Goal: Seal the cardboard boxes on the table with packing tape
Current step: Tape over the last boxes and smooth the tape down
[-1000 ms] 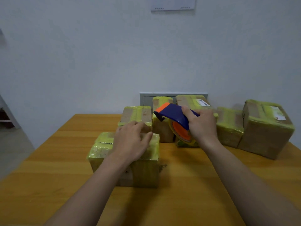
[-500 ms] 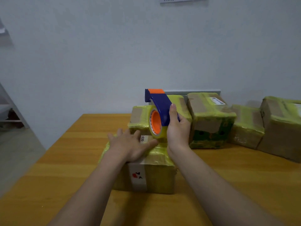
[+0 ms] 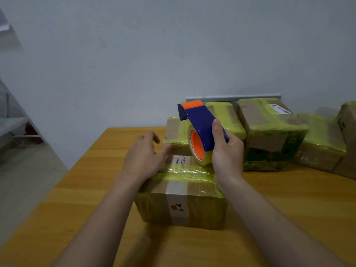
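Head view puts the near box (image 3: 183, 205) just below the centre of the frame, on the wooden table (image 3: 279, 209), with both hands over its top. The left hand (image 3: 143, 160) lies on the left part of that top, fingers spread and relaxed, holding nothing. The right hand (image 3: 227, 153) grips the tape dispenser (image 3: 200, 124) at the far right corner of the top, thumb laid up along the blue handle.

We read the tape roll (image 3: 198, 151) as standing on edge with its orange core facing the left of the frame. From that we judge it would roll toward the bottom of the frame or away from it, not sideways. A yellow-green band of tape (image 3: 185, 170) runs left to right across the top. A pull toward the bottom of the frame would cross it, in line with the white label strip (image 3: 177, 197) that comes down the front face. The right hand is placed for that pull, the left to steady the box.

We cannot tell whether the roll touches the cardboard or hangs just above it, nor whether a free end is stuck down. The orange tip (image 3: 192, 104) of the dispenser points away, so its cutter is hidden. The left hand covers part of the top. Behind stand more taped boxes (image 3: 269, 135); the one at the right edge of the frame is cut off.
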